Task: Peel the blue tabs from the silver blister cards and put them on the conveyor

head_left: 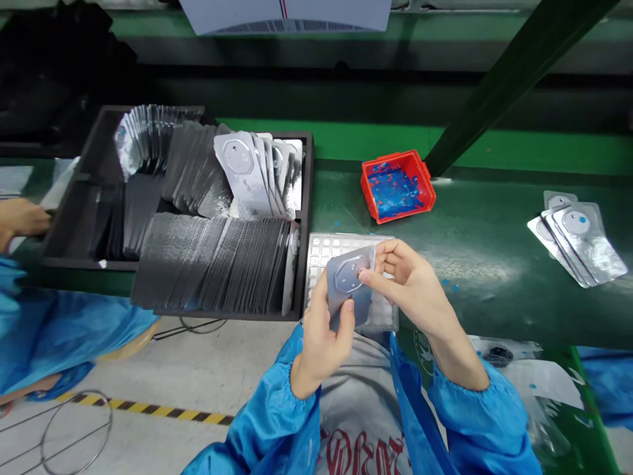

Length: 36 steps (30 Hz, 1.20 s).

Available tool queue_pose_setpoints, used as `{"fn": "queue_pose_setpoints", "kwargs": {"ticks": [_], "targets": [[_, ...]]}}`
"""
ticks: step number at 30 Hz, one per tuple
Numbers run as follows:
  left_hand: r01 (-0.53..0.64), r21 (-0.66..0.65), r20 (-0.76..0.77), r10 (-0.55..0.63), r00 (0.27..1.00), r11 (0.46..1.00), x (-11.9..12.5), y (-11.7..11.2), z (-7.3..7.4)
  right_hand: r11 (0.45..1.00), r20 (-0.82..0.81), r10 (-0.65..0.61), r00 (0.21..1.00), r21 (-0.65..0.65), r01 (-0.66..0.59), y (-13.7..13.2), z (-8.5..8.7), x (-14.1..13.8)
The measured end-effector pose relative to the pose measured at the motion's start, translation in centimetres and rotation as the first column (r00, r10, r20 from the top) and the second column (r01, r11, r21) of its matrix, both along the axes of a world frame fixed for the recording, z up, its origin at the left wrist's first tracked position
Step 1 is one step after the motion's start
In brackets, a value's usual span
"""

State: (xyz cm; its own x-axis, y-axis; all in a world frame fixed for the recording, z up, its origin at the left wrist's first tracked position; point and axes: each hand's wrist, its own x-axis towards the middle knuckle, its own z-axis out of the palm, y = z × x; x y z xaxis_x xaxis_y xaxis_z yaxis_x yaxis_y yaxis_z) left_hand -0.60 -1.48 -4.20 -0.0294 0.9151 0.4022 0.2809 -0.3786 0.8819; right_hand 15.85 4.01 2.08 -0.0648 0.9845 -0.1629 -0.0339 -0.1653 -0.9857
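Observation:
A thin silver-grey metal plate [350, 287] with a rounded raised ring and small holes is held up in front of my chest. My left hand [329, 330] grips its lower left edge, thumb on the face. At the upper right corner, my right hand [403, 274] is closed with its thumb pressed against the face and fingers behind the edge. Whether a tiny piece sits under that thumb cannot be made out. Below the plate lies a clear plastic tray [316, 254] with a grid of small square pockets, partly covered by my hands.
A black divided tray [307, 198] to the left holds many similar plates [212, 264] standing in rows. Beyond my hands sits a red bin [429, 191] of small blue pieces. Several plates [578, 231] lie fanned at right. A co-worker's hand [22, 218] reaches in from the left.

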Motion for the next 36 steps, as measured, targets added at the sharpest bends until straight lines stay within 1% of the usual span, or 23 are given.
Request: {"fn": "queue_pose_setpoints", "kwargs": {"ticks": [2,4,5,7,8,10,12,13,14,16,18,20,22,23,24,26,28,29,30,32,34,35,36], "targets": [[0.029,-0.018,0.057,-0.028,0.998,0.999,0.0,0.1,0.2,0.997,-0.015,0.083,0.996,0.000,-0.083,0.0,0.0,0.3],[0.062,-0.061,0.120,-0.054,0.991,0.996,0.1,0.2,0.5,0.994,0.061,0.078,0.995,0.076,-0.082,-0.3,0.0,0.2],[0.077,-0.095,0.155,-0.062,0.986,0.992,0.2,0.3,0.7,0.988,0.124,0.029,0.992,0.144,-0.047,-0.5,0.0,0.1],[0.132,-0.186,0.243,-0.084,0.966,0.974,0.6,0.3,1.0,0.953,0.226,-0.157,0.961,0.291,0.087,-1.1,-0.3,-0.3],[0.184,-0.244,0.296,-0.108,0.949,0.952,0.8,0.3,1.2,0.924,0.245,-0.265,0.933,0.340,0.173,-1.3,-0.5,-0.4],[0.320,-0.369,0.403,-0.160,0.901,0.873,1.4,0.2,1.5,0.863,0.226,-0.446,0.866,0.365,0.349,-1.6,-1.0,-0.3],[0.424,-0.467,0.491,-0.171,0.854,0.776,2.0,0.1,1.6,0.830,0.183,-0.522,0.833,0.333,0.447,-1.9,-1.4,0.3],[0.444,-0.498,0.520,-0.153,0.840,0.745,2.3,0.0,1.6,0.838,0.166,-0.510,0.844,0.316,0.445,-2.0,-1.5,0.7],[0.442,-0.514,0.539,-0.124,0.833,0.735,2.5,-0.1,1.5,0.859,0.156,-0.473,0.867,0.302,0.414,-2.2,-1.6,1.1],[0.408,-0.515,0.554,-0.071,0.830,0.754,2.5,0.0,1.4,0.910,0.148,-0.356,0.923,0.277,0.307,-2.3,-1.5,1.5],[0.342,-0.484,0.526,-0.044,0.849,0.806,2.2,0.3,1.3,0.945,0.141,-0.237,0.961,0.261,0.195,-1.8,-1.1,1.3],[0.221,-0.420,0.470,0.002,0.883,0.880,1.5,0.8,1.1,0.940,0.118,-0.202,0.972,0.300,0.159,-0.1,-0.2,0.1],[0.043,-0.319,0.418,0.100,0.903,0.947,0.8,1.3,1.0,0.898,0.081,-0.225,0.971,0.404,0.175,3.0,1.0,-2.1],[-0.045,-0.269,0.400,0.154,0.903,0.962,0.4,1.5,0.9,0.868,0.066,-0.227,0.972,0.466,0.171,4.9,1.6,-3.4],[-0.118,-0.227,0.388,0.201,0.900,0.967,0.1,1.6,0.8,0.836,0.072,-0.199,0.977,0.532,0.132,7.0,2.2,-4.9],[-0.189,-0.180,0.369,0.244,0.897,0.965,-0.1,1.4,0.5,0.755,0.138,-0.140,0.981,0.655,0.016,11.2,3.2,-8.0],[-0.175,-0.184,0.359,0.232,0.904,0.967,-0.1,0.8,0.2,0.680,0.241,-0.114,0.964,0.726,-0.101,14.5,3.5,-10.8],[-0.150,-0.196,0.355,0.213,0.910,0.969,-0.1,0.5,0.1,0.657,0.316,-0.113,0.942,0.735,-0.168,15.6,3.3,-12.0],[-0.119,-0.209,0.352,0.188,0.917,0.971,0.0,0.1,0.0,0.650,0.417,-0.122,0.900,0.719,-0.245,16.4,3.0,-12.9],[-0.068,-0.230,0.352,0.148,0.924,0.971,-0.1,-0.4,0.0,0.680,0.633,-0.176,0.754,0.632,-0.372,16.9,1.8,-13.6],[-0.042,-0.231,0.363,0.126,0.923,0.972,-0.6,-0.5,0.0,0.695,0.753,-0.254,0.607,0.578,-0.427,16.6,0.5,-12.2],[-0.035,-0.228,0.370,0.120,0.921,0.973,-0.9,-0.4,-0.1,0.690,0.772,-0.302,0.559,0.582,-0.431,16.2,-0.1,-10.3],[-0.030,-0.221,0.376,0.114,0.919,0.975,-1.2,-0.2,-0.3,0.678,0.767,-0.356,0.534,0.605,-0.418,15.5,-0.5,-7.7]]}}
